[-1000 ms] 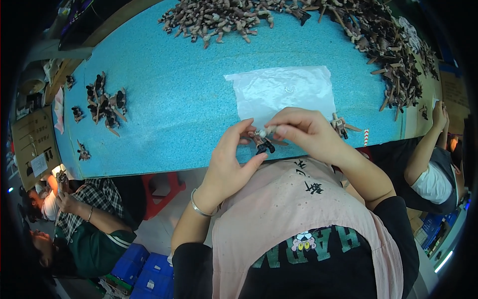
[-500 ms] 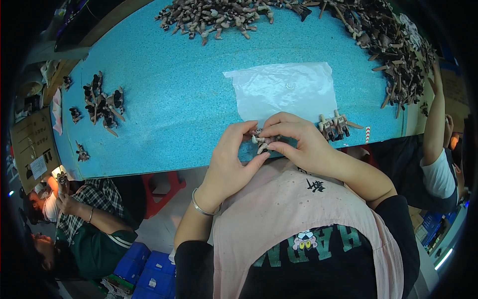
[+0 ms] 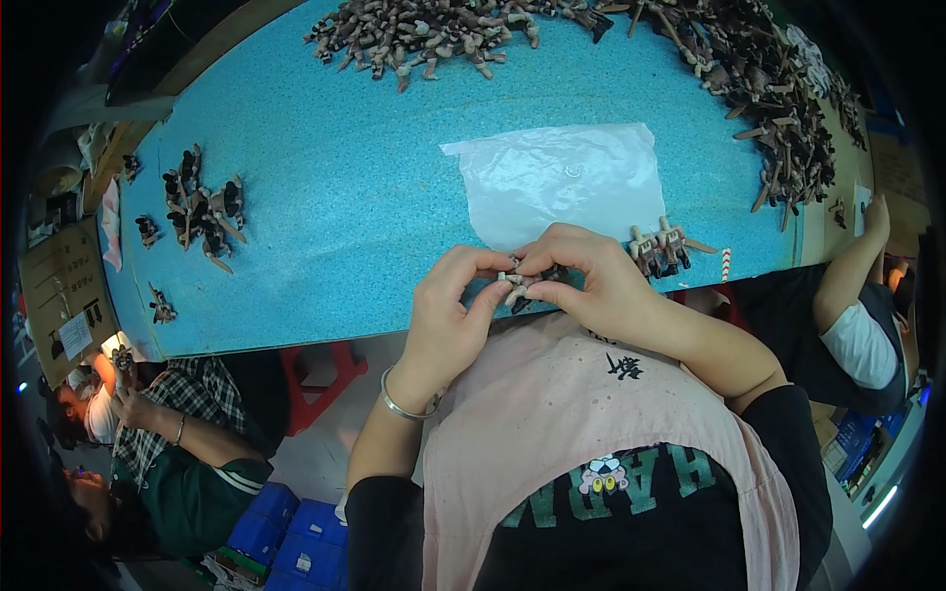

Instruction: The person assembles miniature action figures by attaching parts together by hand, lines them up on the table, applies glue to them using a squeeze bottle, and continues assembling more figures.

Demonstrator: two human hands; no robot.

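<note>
Both of my hands meet at the table's near edge around one small figurine [image 3: 515,291], brown and cream coloured. My left hand [image 3: 455,310] pinches its left side between thumb and fingers. On the other side my right hand [image 3: 583,271] grips it with thumb and forefinger, and much of the figurine is hidden by the fingers. Just right of my right hand, two similar figurines [image 3: 660,248] lie side by side. A white translucent plastic sheet [image 3: 562,182] is spread beyond my hands, with a small pale ring-like piece [image 3: 573,171] on it.
A big pile of cream-brown figurine parts [image 3: 414,39] covers the far edge of the blue table [image 3: 335,217]. Dark figurines are heaped [image 3: 788,138] at the right, with a smaller cluster [image 3: 202,202] at the left. Co-workers sit at both sides; blue boxes [image 3: 305,547] stand below left.
My left thumb has moved up onto the figurine, and the left fingers have closed in on it. At the right, a co-worker's arm has lowered and shifted.
</note>
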